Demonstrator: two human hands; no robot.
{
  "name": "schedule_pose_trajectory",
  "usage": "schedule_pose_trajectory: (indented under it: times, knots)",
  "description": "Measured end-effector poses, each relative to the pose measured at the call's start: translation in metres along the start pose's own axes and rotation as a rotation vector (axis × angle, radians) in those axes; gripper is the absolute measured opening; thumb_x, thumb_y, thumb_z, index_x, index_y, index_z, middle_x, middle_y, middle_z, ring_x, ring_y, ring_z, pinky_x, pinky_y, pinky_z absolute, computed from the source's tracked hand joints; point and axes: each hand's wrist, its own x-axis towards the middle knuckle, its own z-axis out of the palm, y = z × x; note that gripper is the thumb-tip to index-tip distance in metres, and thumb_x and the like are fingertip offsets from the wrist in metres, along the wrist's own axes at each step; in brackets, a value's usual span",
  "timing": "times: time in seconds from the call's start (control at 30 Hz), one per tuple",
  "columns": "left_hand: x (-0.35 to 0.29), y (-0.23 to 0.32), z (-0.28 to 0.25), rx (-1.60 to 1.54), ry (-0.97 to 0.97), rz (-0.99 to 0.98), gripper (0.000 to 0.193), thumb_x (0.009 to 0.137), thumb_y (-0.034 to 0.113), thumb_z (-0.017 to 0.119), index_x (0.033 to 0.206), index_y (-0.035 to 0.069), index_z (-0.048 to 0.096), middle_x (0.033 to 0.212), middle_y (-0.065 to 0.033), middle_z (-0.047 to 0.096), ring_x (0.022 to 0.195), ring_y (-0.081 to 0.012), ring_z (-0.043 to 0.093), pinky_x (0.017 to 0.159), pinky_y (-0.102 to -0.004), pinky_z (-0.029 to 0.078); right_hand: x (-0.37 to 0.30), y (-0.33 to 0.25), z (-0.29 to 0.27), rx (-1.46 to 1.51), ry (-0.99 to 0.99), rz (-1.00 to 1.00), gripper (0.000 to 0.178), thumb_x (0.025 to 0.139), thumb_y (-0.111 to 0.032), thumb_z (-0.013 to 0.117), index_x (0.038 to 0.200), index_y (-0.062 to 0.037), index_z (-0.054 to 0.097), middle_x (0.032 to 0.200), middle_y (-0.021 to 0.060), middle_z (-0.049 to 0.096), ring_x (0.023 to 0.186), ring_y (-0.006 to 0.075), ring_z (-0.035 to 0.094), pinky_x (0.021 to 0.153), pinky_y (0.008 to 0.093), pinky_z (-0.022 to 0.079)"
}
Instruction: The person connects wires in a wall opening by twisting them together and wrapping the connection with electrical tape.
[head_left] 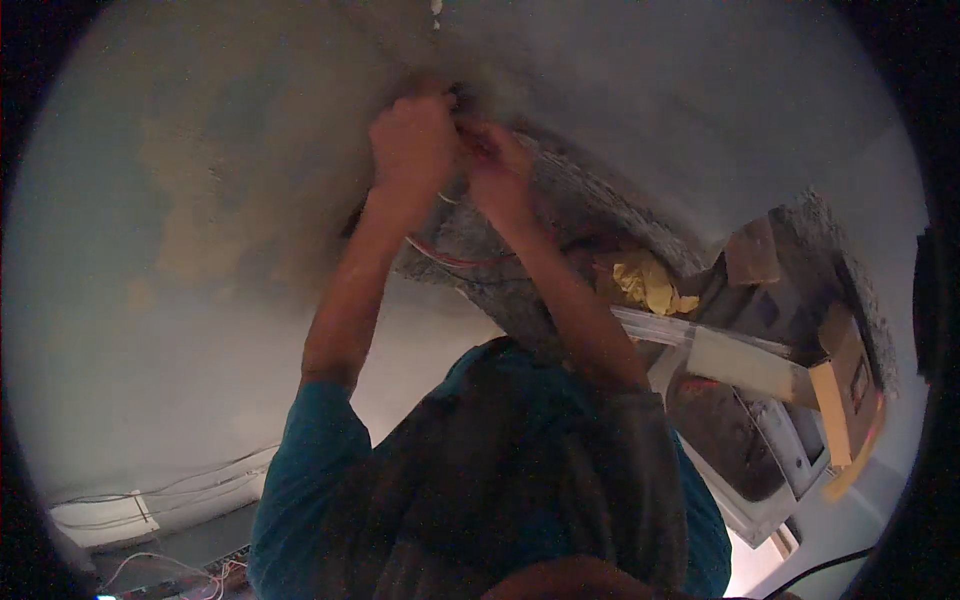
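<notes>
Both my arms reach up to a stained wall (pixel 190 190), where my hands work close together beside a small dark spot (pixel 456 97). My left hand (pixel 412 140) is closed, its fingertips curled against that spot; whatever they grip is hidden. Just to its right and slightly lower, my right hand (pixel 498 168) is also closed, with a reddish patch showing between its fingers, too blurred to name. Below the hands, red and white wires (pixel 458 262) run in a loose curve between my forearms, in front of a rough grey surface (pixel 500 285).
To the right lie crumpled yellow paper (pixel 650 285), an open cardboard box (pixel 843 385), a pale flat strip (pixel 745 362) and a white-framed piece with a dark recess (pixel 725 440). Thin cables (pixel 190 490) run along the lower left.
</notes>
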Motion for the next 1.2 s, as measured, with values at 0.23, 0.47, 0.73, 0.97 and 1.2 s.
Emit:
schedule_pose_trajectory:
  times: [0.23, 0.47, 0.73, 0.97, 1.2]
  knots:
    - [-0.003, -0.008, -0.008, -0.196, 0.265, 0.017, 0.017, 0.095, 0.023, 0.064, 0.103, 0.008, 0.062, 0.087, -0.0155, 0.073, 0.075, -0.0374, 0.072, 0.065, -0.049, 0.056, -0.008, -0.011, -0.01, 0.085, 0.014, 0.252, 0.023, 0.093, -0.007, 0.073, 0.115, -0.0016, 0.07, 0.11, 0.008, 0.073, 0.095, 0.012, 0.068, 0.079, 0.0279, 0.057]
    - [0.001, 0.0, -0.019, -0.521, 0.459, -0.08, 0.012, 0.095, 0.009, 0.063, 0.107, 0.007, 0.062, 0.087, -0.015, 0.072, 0.073, -0.035, 0.072, 0.067, -0.0421, 0.056, 0.0, -0.013, -0.023, 0.061, -0.071, 0.25, 0.025, 0.094, -0.01, 0.073, 0.117, -0.0033, 0.071, 0.105, 0.0027, 0.072, 0.095, 0.0091, 0.065, 0.085, 0.0254, 0.052]
    - [0.019, -0.006, -0.068, -0.831, 0.763, -0.086, 0.007, 0.096, 0.003, 0.06, 0.103, 0.0, 0.061, 0.088, -0.0095, 0.074, 0.073, -0.0152, 0.071, 0.067, -0.028, 0.055, -0.014, -0.015, -0.024, 0.082, 0.025, 0.3, 0.032, 0.092, -0.013, 0.074, 0.122, -0.0029, 0.07, 0.113, 0.0079, 0.07, 0.108, 0.0152, 0.062, 0.098, 0.0308, 0.046]
    - [0.017, -0.028, -0.135, -0.916, 1.06, 0.054, 0.004, 0.095, -0.002, 0.062, 0.097, -0.004, 0.064, 0.083, -0.0143, 0.073, 0.067, -0.0176, 0.072, 0.062, -0.0235, 0.054, -0.017, 0.006, -0.034, 0.178, 0.089, 0.429, 0.034, 0.091, -0.013, 0.073, 0.121, 0.0017, 0.067, 0.115, 0.0098, 0.07, 0.105, 0.0205, 0.065, 0.096, 0.037, 0.049]
    - [-0.007, -0.04, -0.147, -1.012, 1.07, -0.079, 0.008, 0.095, 0.004, 0.065, 0.098, -0.003, 0.067, 0.091, -0.0171, 0.072, 0.073, -0.0246, 0.071, 0.067, -0.0358, 0.062, -0.015, -0.008, -0.021, 0.369, 0.144, 0.554, 0.041, 0.091, -0.012, 0.072, 0.127, 0.0022, 0.061, 0.115, 0.0096, 0.067, 0.106, 0.022, 0.064, 0.098, 0.0386, 0.049]
